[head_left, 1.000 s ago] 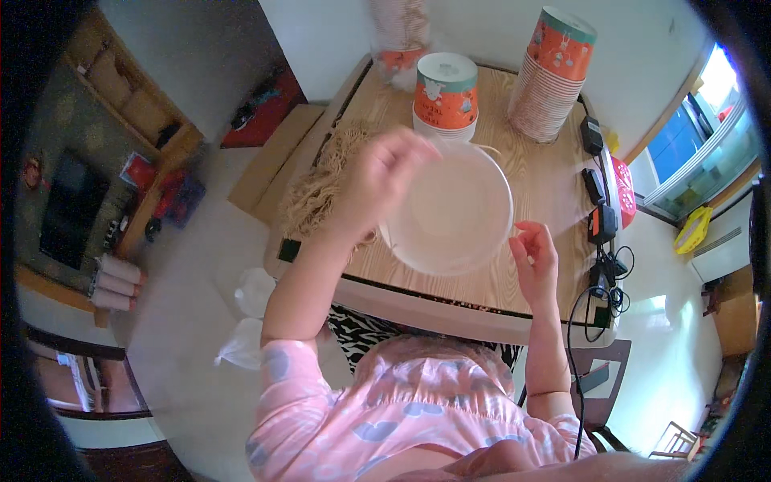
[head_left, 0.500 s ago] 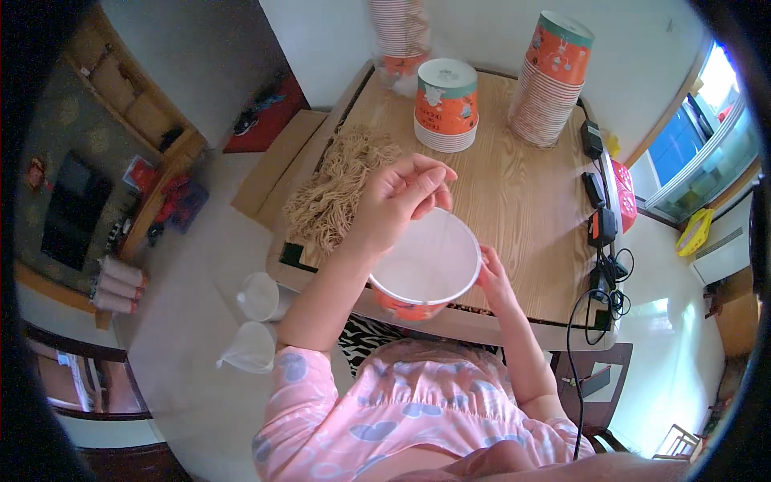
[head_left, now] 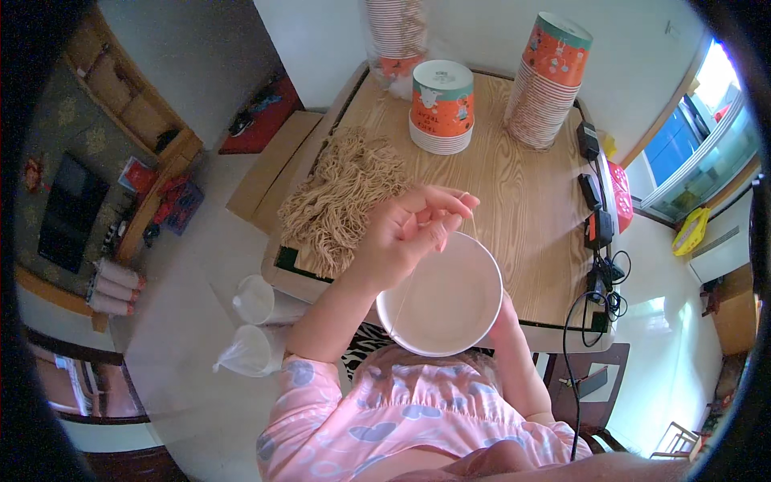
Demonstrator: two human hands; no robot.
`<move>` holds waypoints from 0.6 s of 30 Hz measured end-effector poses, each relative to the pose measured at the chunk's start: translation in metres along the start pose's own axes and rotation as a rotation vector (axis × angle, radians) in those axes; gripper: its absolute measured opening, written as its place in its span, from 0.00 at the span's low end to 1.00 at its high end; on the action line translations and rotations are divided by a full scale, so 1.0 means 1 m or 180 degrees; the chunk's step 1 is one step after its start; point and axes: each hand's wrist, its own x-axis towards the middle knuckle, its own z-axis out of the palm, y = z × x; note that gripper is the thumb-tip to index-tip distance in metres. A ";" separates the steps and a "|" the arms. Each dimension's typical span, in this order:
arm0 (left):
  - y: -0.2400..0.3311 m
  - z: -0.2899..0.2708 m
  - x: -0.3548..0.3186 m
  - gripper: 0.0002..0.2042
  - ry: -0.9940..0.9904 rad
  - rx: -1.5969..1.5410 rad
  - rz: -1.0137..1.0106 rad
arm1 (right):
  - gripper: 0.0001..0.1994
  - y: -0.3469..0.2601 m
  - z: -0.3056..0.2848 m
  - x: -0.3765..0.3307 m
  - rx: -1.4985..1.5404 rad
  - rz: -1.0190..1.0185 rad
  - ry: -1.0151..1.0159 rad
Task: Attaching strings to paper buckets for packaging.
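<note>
A white-lined paper bucket [head_left: 450, 309] is tilted toward me over the table's near edge, so its plain inside shows. My right hand [head_left: 504, 315] grips its right side; the fingers behind the wall are hidden. Above the far rim my left hand [head_left: 414, 233] is closed in a pinch on a thin tan string [head_left: 407, 301]. One length of it hangs past the bucket's left rim, and a short bit shows at the fingertips. Beside that hand, on its left, lies a heap of tan strings [head_left: 341, 193].
Upside-down orange and green paper buckets [head_left: 442, 108] stand at the back, with a tall stack [head_left: 546, 80] to their right and a bagged stack [head_left: 397, 40] behind. Black adapters and cables [head_left: 596, 229] run along the wooden table's [head_left: 522, 217] right edge. Bagged white tubs [head_left: 255, 349] sit lower left.
The bucket has come nearer and tipped its opening toward me. My left hand has moved slightly down and right, and the string now shows. My right hand has shifted lower.
</note>
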 end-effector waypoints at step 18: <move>-0.004 0.019 0.007 0.08 -0.1407 0.1174 -0.0849 | 0.24 -0.109 0.110 -0.003 -0.4764 -0.2861 -0.0692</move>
